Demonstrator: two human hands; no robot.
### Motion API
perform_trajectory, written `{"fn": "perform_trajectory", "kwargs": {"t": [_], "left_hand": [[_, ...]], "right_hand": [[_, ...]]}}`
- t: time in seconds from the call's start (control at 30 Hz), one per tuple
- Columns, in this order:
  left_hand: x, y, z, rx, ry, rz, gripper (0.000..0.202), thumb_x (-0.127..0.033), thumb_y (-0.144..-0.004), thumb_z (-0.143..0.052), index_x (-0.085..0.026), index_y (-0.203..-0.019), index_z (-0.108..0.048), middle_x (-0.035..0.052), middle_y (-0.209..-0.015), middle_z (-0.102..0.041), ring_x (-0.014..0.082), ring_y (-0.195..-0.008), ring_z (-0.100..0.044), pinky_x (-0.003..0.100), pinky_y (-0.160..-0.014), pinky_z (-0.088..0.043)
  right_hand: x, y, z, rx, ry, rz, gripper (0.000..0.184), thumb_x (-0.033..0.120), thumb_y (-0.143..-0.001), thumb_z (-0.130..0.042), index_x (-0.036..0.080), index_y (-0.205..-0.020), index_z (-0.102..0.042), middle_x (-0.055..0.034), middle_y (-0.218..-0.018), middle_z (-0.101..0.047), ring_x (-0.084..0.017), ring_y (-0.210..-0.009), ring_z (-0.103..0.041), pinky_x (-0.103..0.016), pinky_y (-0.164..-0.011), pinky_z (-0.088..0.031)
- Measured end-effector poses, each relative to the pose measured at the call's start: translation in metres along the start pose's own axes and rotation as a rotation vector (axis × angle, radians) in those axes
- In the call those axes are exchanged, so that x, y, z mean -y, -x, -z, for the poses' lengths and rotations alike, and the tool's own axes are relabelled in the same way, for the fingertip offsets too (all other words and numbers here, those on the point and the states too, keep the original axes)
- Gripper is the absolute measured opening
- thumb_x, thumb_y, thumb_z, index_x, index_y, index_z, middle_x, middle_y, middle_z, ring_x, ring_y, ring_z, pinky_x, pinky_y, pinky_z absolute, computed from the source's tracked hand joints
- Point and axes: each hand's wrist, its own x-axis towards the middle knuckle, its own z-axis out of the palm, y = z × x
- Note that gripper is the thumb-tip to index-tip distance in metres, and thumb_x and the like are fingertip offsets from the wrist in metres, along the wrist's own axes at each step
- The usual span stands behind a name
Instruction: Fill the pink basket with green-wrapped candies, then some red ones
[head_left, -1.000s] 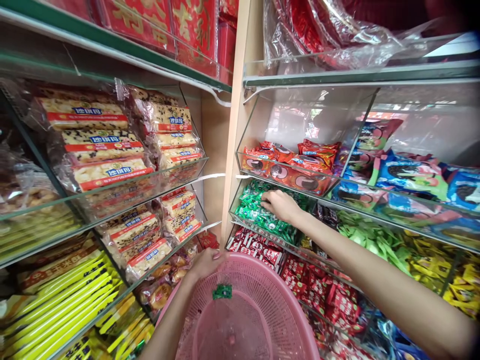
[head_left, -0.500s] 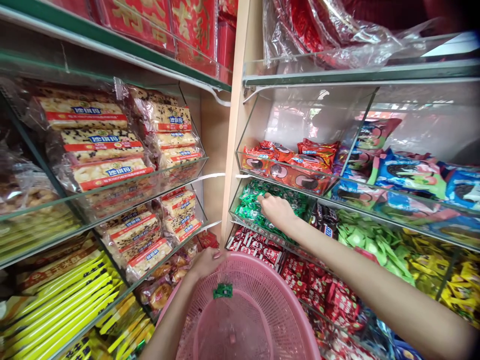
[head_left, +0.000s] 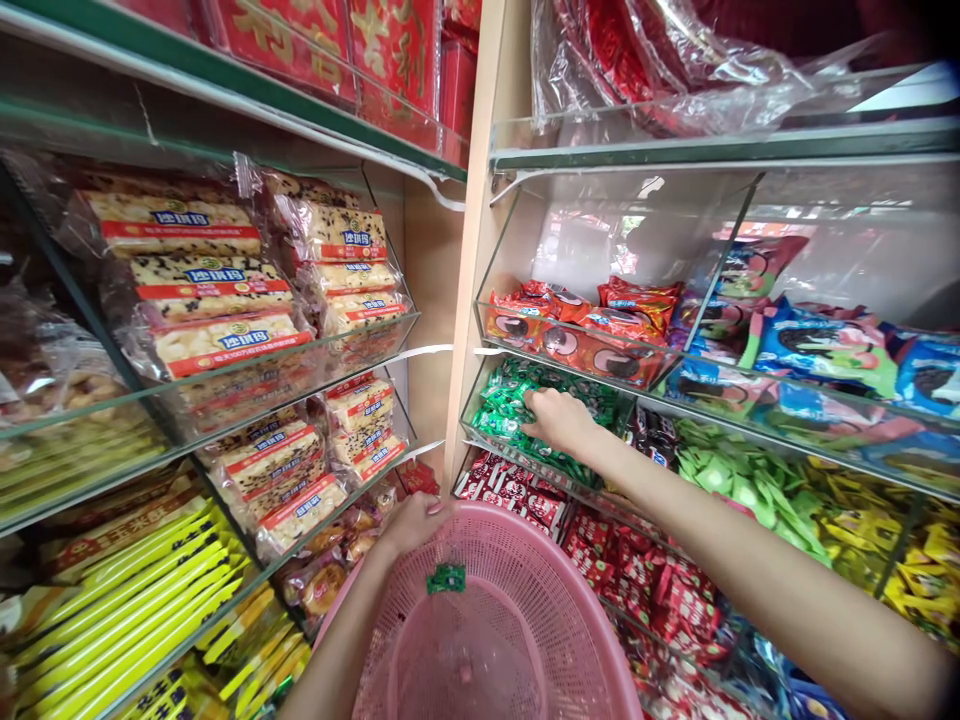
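My left hand (head_left: 417,523) grips the far left rim of a round pink plastic basket (head_left: 589,590), its fingers closed over the edge. One green-wrapped candy (head_left: 445,578) lies inside the basket against the mesh wall. Further up, my right hand (head_left: 559,420) reaches into a glass compartment of green-wrapped candies (head_left: 499,405). Its fingers are bent down among the wrappers, and the fingertips are partly hidden. Whether a candy is between them I cannot make out.
Red snack packs (head_left: 577,330) fill the glass bin above my right hand. Red-and-white packets (head_left: 514,495) lie below it. Light-green packets (head_left: 750,480) are to the right. Packaged sachima bars (head_left: 217,280) stand on the left shelves. A wooden post (head_left: 469,240) divides the shelving.
My right hand has shifted slightly to the right and down within the green candies, its fingers now lower among them. My left hand and the basket stay almost still.
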Motion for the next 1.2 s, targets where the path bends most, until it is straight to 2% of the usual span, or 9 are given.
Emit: {"fn": "perform_trajectory", "kwargs": {"t": [0.2,0.37,0.5,0.63,0.8,0.93,1.07,1.2], "left_hand": [[-0.002,0.002,0.003,0.003,-0.013,-0.018,0.056,-0.07,-0.072,-0.04,-0.017,-0.056,-0.044,-0.0046,-0.051,-0.033,0.0095,-0.053,-0.036,0.021,-0.051,-0.019],[-0.004,0.002,0.004,0.004,0.005,0.009,0.056,-0.071,-0.069,-0.043,-0.017,-0.057,-0.048,-0.0039,-0.051,-0.039,0.0105,-0.054,-0.038,0.021,-0.052,-0.02],[-0.002,-0.001,0.002,0.013,0.029,0.009,0.057,-0.072,-0.068,-0.043,-0.017,-0.057,-0.05,-0.0041,-0.05,-0.038,0.0107,-0.055,-0.039,0.021,-0.053,-0.022],[0.0,-0.002,0.001,0.01,0.037,0.022,0.058,-0.073,-0.067,-0.043,-0.016,-0.057,-0.05,-0.0044,-0.05,-0.038,0.0108,-0.055,-0.039,0.021,-0.052,-0.021],[0.003,-0.002,0.0,0.003,0.01,0.025,0.056,-0.071,-0.068,-0.043,-0.016,-0.057,-0.05,-0.0044,-0.05,-0.038,0.0106,-0.054,-0.038,0.021,-0.052,-0.02],[0.004,-0.003,-0.002,0.007,-0.008,-0.005,0.056,-0.071,-0.07,-0.041,-0.017,-0.057,-0.048,-0.0044,-0.051,-0.037,0.01,-0.054,-0.037,0.021,-0.052,-0.02],[-0.002,-0.002,-0.002,0.019,-0.021,-0.023,0.056,-0.07,-0.071,-0.04,-0.016,-0.056,-0.046,-0.0048,-0.052,-0.033,0.0092,-0.054,-0.035,0.021,-0.052,-0.019],[-0.009,0.001,0.002,0.022,-0.009,-0.009,0.056,-0.07,-0.069,-0.043,-0.016,-0.054,-0.042,-0.0053,-0.053,-0.027,0.0081,-0.054,-0.031,0.021,-0.052,-0.018]], "right_hand": [[-0.021,-0.002,0.001,0.058,-0.109,-0.006,0.029,0.03,-0.078,-0.06,0.022,-0.106,-0.059,-0.0105,-0.103,-0.063,-0.026,-0.094,-0.06,-0.03,-0.068,-0.042],[-0.027,0.001,-0.003,0.007,-0.123,0.016,0.028,0.025,-0.081,-0.054,0.024,-0.108,-0.058,-0.009,-0.106,-0.063,-0.024,-0.094,-0.06,-0.03,-0.072,-0.042],[-0.027,0.001,-0.004,-0.07,-0.199,0.12,0.028,0.025,-0.083,-0.053,0.023,-0.111,-0.056,-0.0084,-0.112,-0.062,-0.024,-0.102,-0.058,-0.03,-0.078,-0.042],[-0.025,0.0,-0.013,-0.095,-0.249,0.222,0.03,0.022,-0.086,-0.05,0.022,-0.115,-0.055,-0.008,-0.114,-0.062,-0.02,-0.106,-0.056,-0.026,-0.083,-0.041],[-0.014,0.002,-0.026,-0.112,-0.179,0.218,0.033,0.018,-0.09,-0.04,0.013,-0.12,-0.052,-0.0131,-0.11,-0.061,-0.02,-0.103,-0.056,-0.026,-0.084,-0.041],[-0.005,0.007,-0.028,-0.118,-0.089,0.211,0.036,0.016,-0.092,-0.033,0.009,-0.123,-0.049,-0.0148,-0.106,-0.06,-0.02,-0.101,-0.054,-0.027,-0.082,-0.041],[0.001,0.01,-0.028,-0.119,-0.054,0.191,0.035,0.019,-0.092,-0.035,0.011,-0.124,-0.048,-0.0136,-0.108,-0.059,-0.021,-0.103,-0.052,-0.027,-0.083,-0.041],[0.003,0.012,-0.024,-0.143,-0.058,0.16,0.031,0.02,-0.093,-0.033,0.014,-0.115,-0.053,-0.0124,-0.103,-0.06,-0.021,-0.099,-0.053,-0.029,-0.081,-0.042]]}}
